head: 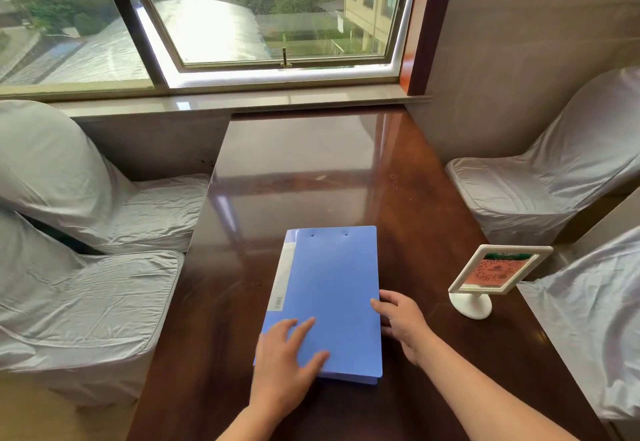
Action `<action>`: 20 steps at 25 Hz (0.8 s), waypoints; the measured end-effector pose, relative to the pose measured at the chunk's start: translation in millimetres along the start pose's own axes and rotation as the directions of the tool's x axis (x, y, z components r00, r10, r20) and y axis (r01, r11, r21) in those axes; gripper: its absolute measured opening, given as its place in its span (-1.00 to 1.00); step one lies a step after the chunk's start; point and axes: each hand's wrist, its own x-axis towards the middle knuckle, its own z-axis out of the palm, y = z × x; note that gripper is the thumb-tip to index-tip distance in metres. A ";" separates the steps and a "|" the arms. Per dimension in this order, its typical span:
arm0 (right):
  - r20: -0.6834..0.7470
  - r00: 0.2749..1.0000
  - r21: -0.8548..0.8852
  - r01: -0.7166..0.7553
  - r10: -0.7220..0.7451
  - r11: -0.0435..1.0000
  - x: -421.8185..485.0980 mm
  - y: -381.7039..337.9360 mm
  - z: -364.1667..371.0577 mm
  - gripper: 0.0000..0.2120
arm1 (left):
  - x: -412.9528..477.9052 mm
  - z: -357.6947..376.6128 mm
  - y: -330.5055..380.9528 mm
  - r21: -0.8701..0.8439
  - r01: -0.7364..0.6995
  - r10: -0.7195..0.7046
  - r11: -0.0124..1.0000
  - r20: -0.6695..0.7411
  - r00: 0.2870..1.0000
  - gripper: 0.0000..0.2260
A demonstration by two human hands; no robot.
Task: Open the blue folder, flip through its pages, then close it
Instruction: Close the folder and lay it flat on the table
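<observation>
A blue folder (pixel 332 288) lies closed and flat on the dark wooden table (pixel 311 170), its white-labelled spine on the left. My left hand (pixel 287 361) rests flat on the cover near the lower left corner, fingers spread. At the folder's right edge sits my right hand (pixel 403 324), its thumb on top of the cover and its fingers curled at and under the edge.
A white stand-up sign (pixel 491 274) with a red and green card stands on the table to the right of the folder. Chairs in grey covers (pixel 86 288) (pixel 540 191) flank the table. A window sill (pixel 242 101) lies beyond the far end.
</observation>
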 end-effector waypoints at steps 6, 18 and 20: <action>-0.147 0.989 -0.110 0.001 -0.017 0.994 2.5 1.8 -3.2 -0.55 | 19.7 -13.5 -29.9 -0.118 0.523 -0.517 0.844 0.079 0.852 -0.35; -0.007 1.000 -0.211 0.014 -0.016 0.977 -17.1 3.9 5.9 -0.78 | 12.3 5.7 -14.9 0.000 0.542 -0.541 0.840 0.067 0.839 -0.34; 0.070 0.997 -0.070 -0.010 0.015 0.998 -23.2 -1.8 4.8 -0.80 | 13.7 8.1 -13.4 -0.111 0.554 -0.548 0.825 0.079 0.833 -0.37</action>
